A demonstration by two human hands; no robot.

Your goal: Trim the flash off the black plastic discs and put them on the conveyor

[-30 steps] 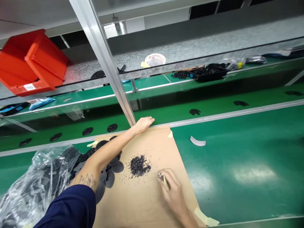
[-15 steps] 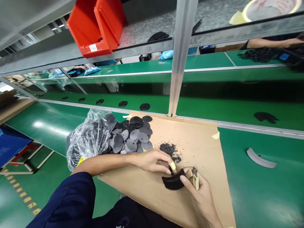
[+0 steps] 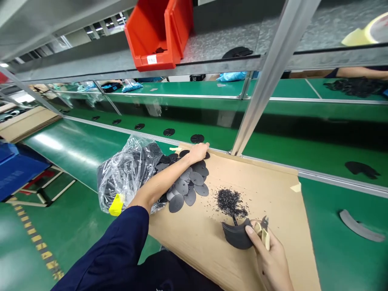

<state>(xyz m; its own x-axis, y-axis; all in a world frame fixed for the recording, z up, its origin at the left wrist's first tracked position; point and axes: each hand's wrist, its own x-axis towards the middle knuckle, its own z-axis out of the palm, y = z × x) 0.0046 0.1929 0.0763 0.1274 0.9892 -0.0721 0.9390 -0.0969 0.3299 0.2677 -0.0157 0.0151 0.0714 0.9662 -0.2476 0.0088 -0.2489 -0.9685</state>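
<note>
My left hand (image 3: pixel 198 152) reaches out over a pile of flat black discs (image 3: pixel 184 182) at the far edge of a brown cardboard sheet (image 3: pixel 273 194); its fingers curl on the topmost discs, and I cannot see whether one is gripped. My right hand (image 3: pixel 271 258) is closed near the sheet's front, holding small cutters with beige handles (image 3: pixel 263 233) and pinching a curved black plastic piece (image 3: pixel 237 235). A heap of tiny black trimmings (image 3: pixel 230 202) lies just beyond that piece.
A clear plastic bag (image 3: pixel 127 173) of more discs lies left of the pile. Discs ride the green conveyor belt (image 3: pixel 136 129) behind. A metal post (image 3: pixel 263 93) rises at the sheet's far edge. A red bin (image 3: pixel 157 32) sits on the shelf above. A grey curved strip (image 3: pixel 359 226) lies right.
My left hand has left the black piece and stretched out to the disc pile. My right hand keeps the piece and the cutters. The view has swung left.
</note>
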